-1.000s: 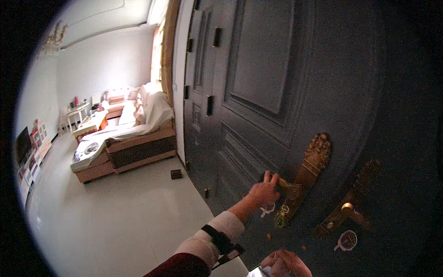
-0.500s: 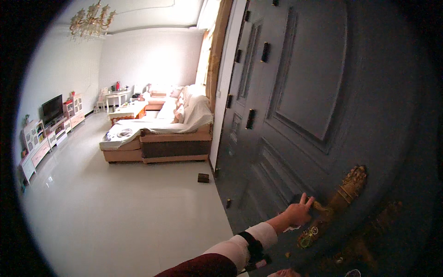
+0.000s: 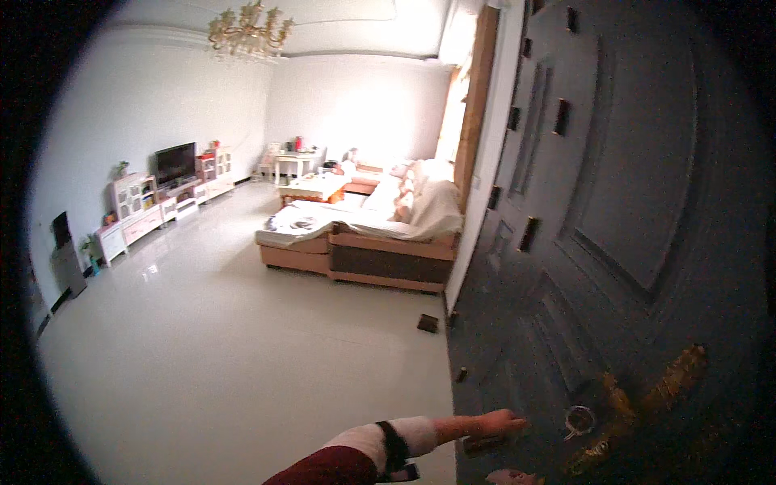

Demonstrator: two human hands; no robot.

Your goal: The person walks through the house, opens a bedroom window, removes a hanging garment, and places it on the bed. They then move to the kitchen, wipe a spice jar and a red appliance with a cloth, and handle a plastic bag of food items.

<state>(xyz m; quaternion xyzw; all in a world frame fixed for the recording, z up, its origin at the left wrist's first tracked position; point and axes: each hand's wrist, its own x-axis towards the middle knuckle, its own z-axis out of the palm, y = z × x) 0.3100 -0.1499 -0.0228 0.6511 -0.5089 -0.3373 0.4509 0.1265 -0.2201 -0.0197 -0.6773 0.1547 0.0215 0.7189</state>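
The left grip (image 3: 503, 422) is at the lower right of the frame, in front of the dark door (image 3: 638, 186). No object is visible in it; blur prevents determining whether the fingers are open or closed, or whether they contact the door. Half a second earlier, two fingers of this grip were extended at the lever handle (image 3: 618, 396); the grip is now separated from it, positioned lower and to the left. The right grip (image 3: 511, 477) is only partly visible at the bottom edge; its state cannot be determined.

The lever handle is at the lower right, fully exposed, with its gold backplate (image 3: 677, 378) running diagonally. A white-rimmed round piece (image 3: 579, 420), previously mostly hidden behind the left grip, is now visible between that grip and the backplate.

Relative to the earlier frame, the room and the door appear farther right. The small dark block (image 3: 428, 323) sits on the floor (image 3: 242, 356), right of center, near the foot of the door. The sofa (image 3: 388, 263) is centered, and the television (image 3: 175, 163) is at the left. The chandelier (image 3: 250, 32) is at the upper left. A tall dark unit (image 3: 69, 255) has entered view near the left edge.
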